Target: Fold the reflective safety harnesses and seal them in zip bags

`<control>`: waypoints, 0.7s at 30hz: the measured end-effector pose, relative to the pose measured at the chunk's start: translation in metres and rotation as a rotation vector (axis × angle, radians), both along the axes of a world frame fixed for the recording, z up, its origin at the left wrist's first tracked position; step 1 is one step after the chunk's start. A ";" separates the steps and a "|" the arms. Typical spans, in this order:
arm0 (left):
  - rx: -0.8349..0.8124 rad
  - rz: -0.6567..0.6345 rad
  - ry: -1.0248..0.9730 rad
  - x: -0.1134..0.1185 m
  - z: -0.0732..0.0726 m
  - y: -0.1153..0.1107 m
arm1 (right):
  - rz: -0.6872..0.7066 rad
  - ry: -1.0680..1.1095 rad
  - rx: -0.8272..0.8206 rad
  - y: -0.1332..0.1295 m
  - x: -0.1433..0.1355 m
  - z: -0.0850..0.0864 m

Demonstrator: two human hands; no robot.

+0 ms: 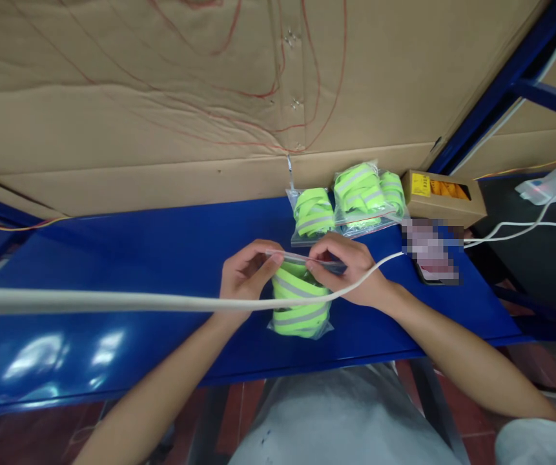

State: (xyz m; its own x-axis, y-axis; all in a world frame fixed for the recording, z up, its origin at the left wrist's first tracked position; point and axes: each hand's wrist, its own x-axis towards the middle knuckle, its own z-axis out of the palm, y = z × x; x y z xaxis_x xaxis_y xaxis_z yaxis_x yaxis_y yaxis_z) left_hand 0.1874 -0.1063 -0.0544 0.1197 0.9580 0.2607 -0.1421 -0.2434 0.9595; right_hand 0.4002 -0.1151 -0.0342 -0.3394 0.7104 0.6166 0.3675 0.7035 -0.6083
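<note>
A clear zip bag [301, 303] packed with neon yellow-green straps with grey reflective stripes is upright in front of me, over the blue table. My left hand [248, 271] pinches the left end of its top edge between thumb and fingers. At the right part of that same edge, my right hand [343, 268] pinches with thumb and forefinger. Just beyond my hands lies a similar filled zip bag [314, 213], and beside it more filled bags [362, 190] are heaped together. A white cable crosses in front of the bag I hold.
A cardboard box [445, 197] with a yellow label stands at the table's back right. Near it a phone [432, 258], partly blurred out, lies on the blue table [127, 258]. The white cable [137, 301] runs across the view. A cardboard wall [161, 116] rises behind.
</note>
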 end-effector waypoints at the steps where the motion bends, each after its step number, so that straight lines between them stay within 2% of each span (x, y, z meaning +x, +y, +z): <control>1: -0.020 -0.029 0.011 -0.001 0.000 0.000 | 0.002 -0.001 0.002 0.000 0.000 0.000; 5: 0.007 -0.090 0.162 -0.002 0.003 -0.004 | 0.022 -0.016 0.017 -0.001 -0.001 -0.001; 10: 0.136 -0.009 0.265 0.001 0.012 -0.009 | 0.069 -0.010 -0.001 -0.001 0.000 -0.001; 13: 0.148 -0.020 0.297 0.001 0.015 -0.009 | 0.055 -0.004 0.018 -0.002 0.000 -0.004; 17: 0.076 -0.105 0.240 -0.005 0.009 -0.006 | 0.004 0.131 -0.041 -0.004 -0.003 -0.006; 21: -0.054 -0.082 0.187 -0.014 0.002 0.000 | 0.051 0.218 -0.213 0.004 0.000 -0.005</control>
State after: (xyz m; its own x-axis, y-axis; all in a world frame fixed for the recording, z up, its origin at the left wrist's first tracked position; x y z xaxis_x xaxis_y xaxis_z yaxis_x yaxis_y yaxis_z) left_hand 0.1738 -0.1066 -0.0524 0.2390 0.9551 0.1753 0.0230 -0.1860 0.9823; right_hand 0.4003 -0.1109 -0.0389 -0.2544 0.8169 0.5177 0.1798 0.5659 -0.8046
